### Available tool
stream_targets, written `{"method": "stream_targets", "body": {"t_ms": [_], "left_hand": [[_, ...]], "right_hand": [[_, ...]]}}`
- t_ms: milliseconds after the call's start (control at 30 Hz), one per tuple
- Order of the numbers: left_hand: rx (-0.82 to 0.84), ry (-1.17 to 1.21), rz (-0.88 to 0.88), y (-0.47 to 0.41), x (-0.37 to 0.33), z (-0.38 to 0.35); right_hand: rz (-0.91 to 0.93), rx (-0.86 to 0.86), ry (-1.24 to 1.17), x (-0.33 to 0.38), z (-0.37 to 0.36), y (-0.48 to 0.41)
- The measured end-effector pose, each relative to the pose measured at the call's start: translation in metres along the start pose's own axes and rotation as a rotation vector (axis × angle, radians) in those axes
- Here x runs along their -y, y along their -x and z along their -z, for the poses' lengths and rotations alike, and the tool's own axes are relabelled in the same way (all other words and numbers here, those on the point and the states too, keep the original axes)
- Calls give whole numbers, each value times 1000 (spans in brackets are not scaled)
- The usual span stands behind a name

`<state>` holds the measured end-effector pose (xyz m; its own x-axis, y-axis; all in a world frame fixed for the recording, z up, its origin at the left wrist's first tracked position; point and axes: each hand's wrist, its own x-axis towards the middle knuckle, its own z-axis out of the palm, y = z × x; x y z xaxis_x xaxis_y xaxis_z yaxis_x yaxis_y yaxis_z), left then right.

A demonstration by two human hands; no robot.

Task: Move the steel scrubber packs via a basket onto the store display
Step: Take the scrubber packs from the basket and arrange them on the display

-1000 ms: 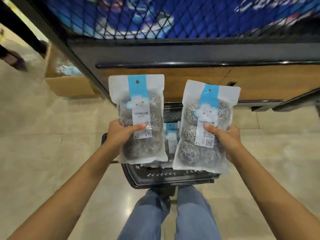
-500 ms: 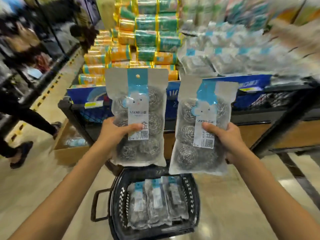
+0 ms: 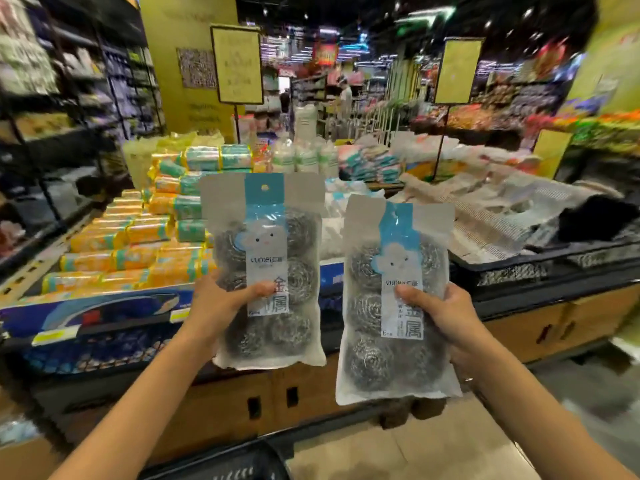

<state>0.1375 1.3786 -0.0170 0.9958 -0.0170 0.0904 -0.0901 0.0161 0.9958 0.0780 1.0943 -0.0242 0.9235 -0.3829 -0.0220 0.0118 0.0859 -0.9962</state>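
Observation:
I hold two steel scrubber packs upright in front of the store display (image 3: 540,268). Each is a clear bag of silver coils with a blue and white label strip. My left hand (image 3: 221,303) grips the left scrubber pack (image 3: 266,271) with its thumb across the label. My right hand (image 3: 446,317) grips the right scrubber pack (image 3: 394,303), which sits slightly lower and nearer to me. Only the rim of the black basket (image 3: 221,465) shows at the bottom edge, below my forearms.
Yellow and green wrapped rolls (image 3: 138,244) fill the display's left part. White mesh packs (image 3: 502,206) and a dark item lie on its right part. Two yellow sign boards (image 3: 239,64) stand on poles behind. Shelving lines the left aisle; the floor is tiled.
My view has tilted up from the basket to the display and store beyond. Both packs stay in my hands, now raised higher; the basket has dropped almost out of view.

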Motion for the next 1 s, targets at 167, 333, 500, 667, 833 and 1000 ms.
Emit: {"method": "stream_targets", "body": {"t_ms": [167,333,500,667,833,1000], "left_hand": [[44,-47,-24,-32,-15,-40],[81,-10,-37,-84,-16,-70],[101,22,-66,-162,-4,-105],[76,63,-51,-263,-3,-129],[35,51,-71,-365,-8,-137],[4,53,-69,-448,0,-143]], "right_hand": [[22,-5,-41,21,23,-40],[58,30,-4,27,26,-92],[79,13,35,31,22,-172],[119,39,47,47,-1,-278],[120,57,49,52,-34,-385],[77,63,36,45,-56,-469]]}}
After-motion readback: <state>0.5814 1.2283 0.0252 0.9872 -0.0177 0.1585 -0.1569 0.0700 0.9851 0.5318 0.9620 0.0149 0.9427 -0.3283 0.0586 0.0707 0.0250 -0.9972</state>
